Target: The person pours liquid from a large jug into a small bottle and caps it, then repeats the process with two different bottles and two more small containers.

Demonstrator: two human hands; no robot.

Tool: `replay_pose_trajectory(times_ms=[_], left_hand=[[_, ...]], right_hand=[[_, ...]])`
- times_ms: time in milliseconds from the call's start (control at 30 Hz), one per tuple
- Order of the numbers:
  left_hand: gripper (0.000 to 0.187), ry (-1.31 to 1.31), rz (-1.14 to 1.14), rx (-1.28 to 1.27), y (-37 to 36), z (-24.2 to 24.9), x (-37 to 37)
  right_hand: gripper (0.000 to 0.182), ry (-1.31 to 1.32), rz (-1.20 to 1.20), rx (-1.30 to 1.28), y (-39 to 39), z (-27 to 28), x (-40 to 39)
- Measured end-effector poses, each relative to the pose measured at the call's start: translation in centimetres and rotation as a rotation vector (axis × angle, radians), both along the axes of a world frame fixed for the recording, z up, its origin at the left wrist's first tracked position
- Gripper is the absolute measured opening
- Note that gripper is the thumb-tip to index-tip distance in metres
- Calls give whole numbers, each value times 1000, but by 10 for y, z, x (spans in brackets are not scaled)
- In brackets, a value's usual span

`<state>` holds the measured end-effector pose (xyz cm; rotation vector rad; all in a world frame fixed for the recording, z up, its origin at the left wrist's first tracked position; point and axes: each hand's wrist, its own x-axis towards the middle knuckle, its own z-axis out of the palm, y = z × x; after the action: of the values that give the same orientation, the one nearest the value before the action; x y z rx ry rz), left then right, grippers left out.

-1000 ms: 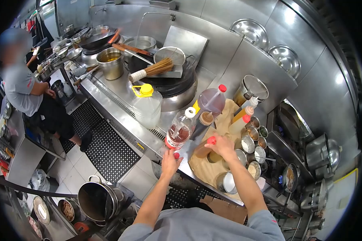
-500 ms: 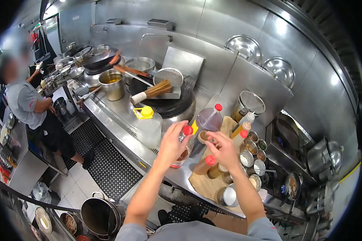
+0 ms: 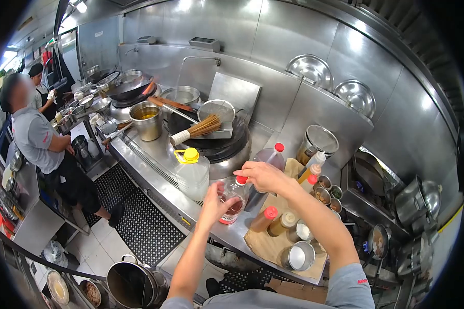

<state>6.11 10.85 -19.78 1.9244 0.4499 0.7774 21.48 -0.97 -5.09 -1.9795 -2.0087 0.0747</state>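
A clear plastic bottle (image 3: 235, 208) with dark red contents and a red cap (image 3: 241, 179) stands upright near the counter's front edge. My left hand (image 3: 214, 204) is wrapped round its side, thumb across the front. From above, the fingers of my right hand (image 3: 265, 176) pinch the cap. Behind my right hand is a large jug (image 3: 269, 155) with a red lid, partly hidden. Just right of the gripped bottle, two squeeze bottles stand on brown paper: a red-topped one (image 3: 263, 219) and a pale-topped one (image 3: 282, 222).
Left of my hands stands a big clear jug (image 3: 192, 176) with a yellow cap. A bamboo brush (image 3: 198, 130) lies over the wok (image 3: 232, 144) behind it. Metal cups (image 3: 299, 256) and a stove with a pan (image 3: 379, 241) are at right. Two people stand at far left.
My right hand has moved left, from a brown-topped container to the red cap. My left hand has slid down from the bottle's neck to its body. The camera view has shifted slightly.
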Motion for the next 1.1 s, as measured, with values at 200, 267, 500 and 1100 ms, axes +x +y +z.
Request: replay_pose_trajectory(times_ms=[200, 267, 500, 1100], left_hand=[[42, 163, -96, -152, -13, -21, -10], [31, 128, -64, -160, -13, -25, -10], [24, 112, -68, -79, -16, -20, -13], [27, 126, -106, -98, -16, -33, -7]], right_hand=[[43, -328, -544, -618, 20, 51, -40], [38, -112, -80, -211, 10, 21, -10], [23, -92, 160, -176, 8, -1, 16], [24, -214, 167, -48, -5, -8, 12]])
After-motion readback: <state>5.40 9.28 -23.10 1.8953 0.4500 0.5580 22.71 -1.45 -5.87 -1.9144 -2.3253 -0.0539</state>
